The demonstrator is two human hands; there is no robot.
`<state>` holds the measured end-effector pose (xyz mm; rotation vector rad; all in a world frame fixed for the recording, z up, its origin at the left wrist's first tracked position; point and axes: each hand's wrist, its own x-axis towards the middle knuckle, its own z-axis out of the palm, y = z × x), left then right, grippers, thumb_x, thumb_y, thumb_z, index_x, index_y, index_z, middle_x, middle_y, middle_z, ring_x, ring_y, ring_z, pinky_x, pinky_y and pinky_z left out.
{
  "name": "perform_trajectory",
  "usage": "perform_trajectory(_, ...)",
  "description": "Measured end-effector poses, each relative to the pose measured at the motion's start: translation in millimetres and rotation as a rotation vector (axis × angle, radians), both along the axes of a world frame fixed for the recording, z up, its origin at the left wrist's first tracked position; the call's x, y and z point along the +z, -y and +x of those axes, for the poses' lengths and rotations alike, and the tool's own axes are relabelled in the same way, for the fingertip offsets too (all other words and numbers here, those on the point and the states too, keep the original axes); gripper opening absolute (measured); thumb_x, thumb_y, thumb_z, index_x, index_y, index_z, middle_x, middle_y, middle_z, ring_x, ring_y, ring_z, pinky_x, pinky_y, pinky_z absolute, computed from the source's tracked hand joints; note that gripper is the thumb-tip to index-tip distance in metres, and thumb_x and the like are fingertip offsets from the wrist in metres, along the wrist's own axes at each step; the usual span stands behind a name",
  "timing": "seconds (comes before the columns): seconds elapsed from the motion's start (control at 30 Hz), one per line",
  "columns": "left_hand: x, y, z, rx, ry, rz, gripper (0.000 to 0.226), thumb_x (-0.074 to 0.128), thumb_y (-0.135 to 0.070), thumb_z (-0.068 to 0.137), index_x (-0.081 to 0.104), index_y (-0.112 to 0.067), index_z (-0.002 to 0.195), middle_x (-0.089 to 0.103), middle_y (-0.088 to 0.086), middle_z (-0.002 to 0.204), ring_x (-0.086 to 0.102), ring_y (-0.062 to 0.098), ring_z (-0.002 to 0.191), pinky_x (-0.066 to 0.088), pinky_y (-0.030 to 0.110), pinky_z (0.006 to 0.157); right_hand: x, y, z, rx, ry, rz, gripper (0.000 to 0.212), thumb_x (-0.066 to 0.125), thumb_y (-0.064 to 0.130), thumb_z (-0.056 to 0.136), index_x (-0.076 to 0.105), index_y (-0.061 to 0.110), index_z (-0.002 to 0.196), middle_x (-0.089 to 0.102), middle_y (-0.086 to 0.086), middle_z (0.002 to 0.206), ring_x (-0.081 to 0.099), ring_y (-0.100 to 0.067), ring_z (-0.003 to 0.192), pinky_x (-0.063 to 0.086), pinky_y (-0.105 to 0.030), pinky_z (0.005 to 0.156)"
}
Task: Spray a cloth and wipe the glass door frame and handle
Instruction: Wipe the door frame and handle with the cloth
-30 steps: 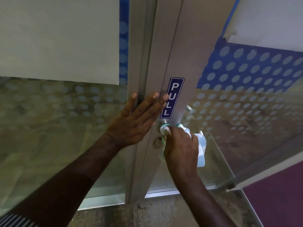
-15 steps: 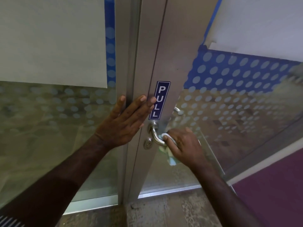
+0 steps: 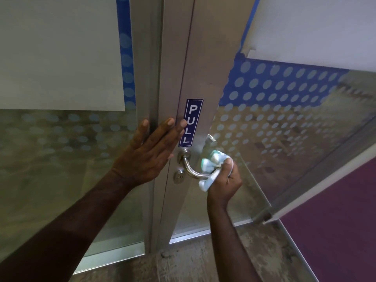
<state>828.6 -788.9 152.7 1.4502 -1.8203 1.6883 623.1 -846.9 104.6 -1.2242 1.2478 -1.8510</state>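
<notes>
The metal door frame (image 3: 205, 64) runs up the middle, with a blue PULL sticker (image 3: 190, 123) on it. Below the sticker a curved steel handle (image 3: 190, 168) sticks out, with a round keyhole (image 3: 179, 177) beneath its base. My left hand (image 3: 150, 153) lies flat and open against the frame, fingertips at the sticker's edge. My right hand (image 3: 224, 181) is closed around a white and pale green cloth (image 3: 211, 165), which wraps the outer end of the handle. No spray bottle is in view.
Frosted, dotted glass panels (image 3: 274, 110) flank the frame, with white sheets behind them. The open door's lower edge (image 3: 270, 212) juts out at the right over a purple carpet (image 3: 335, 224). Worn stone floor (image 3: 203, 259) lies below.
My right hand has slid the cloth from the handle's base outward along the lever to its end. My left hand has stayed pressed on the frame.
</notes>
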Motion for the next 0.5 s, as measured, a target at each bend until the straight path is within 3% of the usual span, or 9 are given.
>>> perform_trajectory(0.13,0.9,0.0,-0.2,-0.005,-0.002,-0.007,0.059,0.047,-0.030,0.108,0.038,-0.001,0.158,0.037,0.014,0.164,0.037,0.033,0.150,0.015,0.062,0.122,32.2,16.0,1.2,-0.259,0.379,0.140,0.025,0.050,0.019,0.105,0.072,0.012,0.098,0.072,-0.006,0.093,0.068,-0.010,0.080,0.052,-0.027,0.076)
perform_trajectory(0.23,0.8,0.3,-1.1,-0.013,-0.012,-0.004,0.056,0.046,-0.029,0.108,0.040,-0.001,0.157,0.039,0.013,0.164,0.038,0.032,0.149,0.016,0.061,0.121,45.7,18.8,2.1,-0.299,0.567,0.209,0.031,0.054,0.025,0.104,0.073,0.005,0.117,0.076,-0.011,0.108,0.074,-0.027,0.099,0.059,-0.037,0.087)
perform_trajectory(0.37,1.6,0.1,-2.0,-0.017,-0.014,-0.003,0.055,0.044,-0.027,0.108,0.041,-0.001,0.157,0.040,0.014,0.163,0.038,0.033,0.149,0.017,0.061,0.121,49.4,6.7,6.8,-0.240,0.727,0.231,0.028,0.052,0.019,0.106,0.069,0.001,0.120,0.070,0.000,0.087,0.068,-0.003,0.063,0.054,-0.016,0.060)
perform_trajectory(0.5,2.8,-0.9,-1.6,-0.019,-0.015,0.002,0.055,0.041,-0.027,0.109,0.039,0.000,0.157,0.038,0.015,0.164,0.038,0.033,0.150,0.017,0.061,0.121,49.9,-6.1,9.6,-0.209,0.811,0.279,0.028,0.054,0.020,0.105,0.067,0.001,0.120,0.068,-0.007,0.095,0.066,-0.013,0.073,0.055,-0.031,0.073)
